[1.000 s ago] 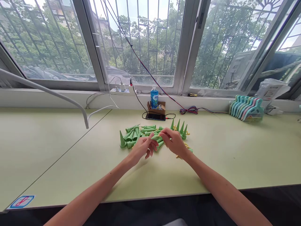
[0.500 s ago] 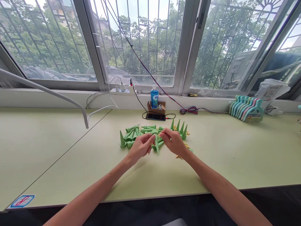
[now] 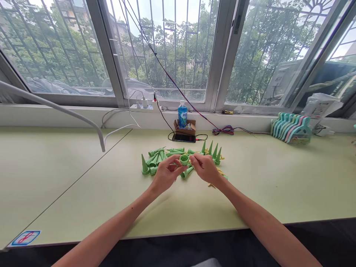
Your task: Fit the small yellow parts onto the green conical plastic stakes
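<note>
Over the middle of the bench (image 3: 264,185), between far edge and near edge, the left hand (image 3: 167,171) holds a green cone (image 3: 184,160) by thumb and fingers. This hand is half closed, and the cone has its round open mouth turned to the person. The right hand (image 3: 205,167) is just beside the mouth, its thumb and fingers drawn together (whether something small is between them, one cannot tell). Behind the hands lies a heap of cones (image 3: 158,157); at its left a single cone (image 3: 145,166) stands with tip upward, and toward the right edge four upright cones (image 3: 215,151) stand near some yellow sticks (image 3: 220,172). Toward the far edge are a phone (image 3: 184,138) and, behind it, a bottle (image 3: 183,115) with a box (image 3: 190,128).
</note>
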Motion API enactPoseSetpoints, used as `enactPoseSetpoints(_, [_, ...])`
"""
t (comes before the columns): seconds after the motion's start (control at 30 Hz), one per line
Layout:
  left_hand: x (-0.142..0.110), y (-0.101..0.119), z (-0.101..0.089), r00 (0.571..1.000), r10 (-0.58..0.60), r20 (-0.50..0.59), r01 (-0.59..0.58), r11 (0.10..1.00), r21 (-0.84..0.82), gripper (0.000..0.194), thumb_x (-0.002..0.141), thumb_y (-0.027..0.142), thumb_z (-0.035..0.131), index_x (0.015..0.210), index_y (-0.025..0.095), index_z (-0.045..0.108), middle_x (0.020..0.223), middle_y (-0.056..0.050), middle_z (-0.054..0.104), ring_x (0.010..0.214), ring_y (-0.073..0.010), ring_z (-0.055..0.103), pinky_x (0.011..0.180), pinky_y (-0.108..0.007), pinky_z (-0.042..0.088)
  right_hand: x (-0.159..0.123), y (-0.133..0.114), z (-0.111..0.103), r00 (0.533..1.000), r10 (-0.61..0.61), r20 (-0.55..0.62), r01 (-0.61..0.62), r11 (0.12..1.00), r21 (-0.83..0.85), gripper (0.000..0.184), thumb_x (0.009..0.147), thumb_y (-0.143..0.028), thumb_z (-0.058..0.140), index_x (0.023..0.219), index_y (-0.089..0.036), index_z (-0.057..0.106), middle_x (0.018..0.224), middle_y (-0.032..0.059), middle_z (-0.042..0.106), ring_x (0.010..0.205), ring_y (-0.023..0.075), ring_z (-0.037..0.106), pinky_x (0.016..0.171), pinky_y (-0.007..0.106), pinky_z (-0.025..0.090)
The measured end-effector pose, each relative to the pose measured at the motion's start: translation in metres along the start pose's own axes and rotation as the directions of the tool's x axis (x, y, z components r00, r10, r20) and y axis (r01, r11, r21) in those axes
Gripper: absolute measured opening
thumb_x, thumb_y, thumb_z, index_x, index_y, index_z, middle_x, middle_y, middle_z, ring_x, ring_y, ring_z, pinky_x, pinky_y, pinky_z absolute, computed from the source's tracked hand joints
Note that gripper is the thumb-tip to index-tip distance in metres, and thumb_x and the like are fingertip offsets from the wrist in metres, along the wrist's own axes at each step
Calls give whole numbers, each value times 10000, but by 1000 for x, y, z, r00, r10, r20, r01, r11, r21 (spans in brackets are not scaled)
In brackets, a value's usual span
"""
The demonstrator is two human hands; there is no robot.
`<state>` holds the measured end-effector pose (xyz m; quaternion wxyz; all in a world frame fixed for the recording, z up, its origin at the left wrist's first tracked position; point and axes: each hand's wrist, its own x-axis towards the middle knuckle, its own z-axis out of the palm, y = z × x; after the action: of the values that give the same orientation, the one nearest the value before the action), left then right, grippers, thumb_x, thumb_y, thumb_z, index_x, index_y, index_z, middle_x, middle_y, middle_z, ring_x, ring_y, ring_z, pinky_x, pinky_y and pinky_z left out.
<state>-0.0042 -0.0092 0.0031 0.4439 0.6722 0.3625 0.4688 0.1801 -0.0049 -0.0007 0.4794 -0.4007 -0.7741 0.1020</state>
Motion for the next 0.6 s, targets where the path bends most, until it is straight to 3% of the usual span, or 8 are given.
enactPoseSetpoints(0.27, [-1,2,4,999,-1,40,1,1000,14,426,798,446,703,1094,228,488,749,48,540,429,-53,453,371,-177,361,0,-1,0,997,54,-55,-52,998,38,417,998,-423,390,642,-206,403,525,-46,395,476,101,330,501,248,286])
enactPoseSetpoints(0.47, [2,3,5,999,-41,36,45,991,-127,373,871,556,582,898,199,477,676,41,604,331,-37,412,319,-160,282,0,-1,-2,990,88,-111,-81,995,65,376,991,-424,410,696,-199,473,552,-39,453,499,107,395,523,239,327])
enactPoseSetpoints(0.6, [5,0,1,985,-149,82,163,967,-195,535,896,649,460,713,152,535,586,-12,599,340,-68,445,312,-179,276,0,-1,-2,994,60,-90,-54,996,67,355,986,-405,426,702,-199,477,555,-44,448,503,105,377,528,233,326])
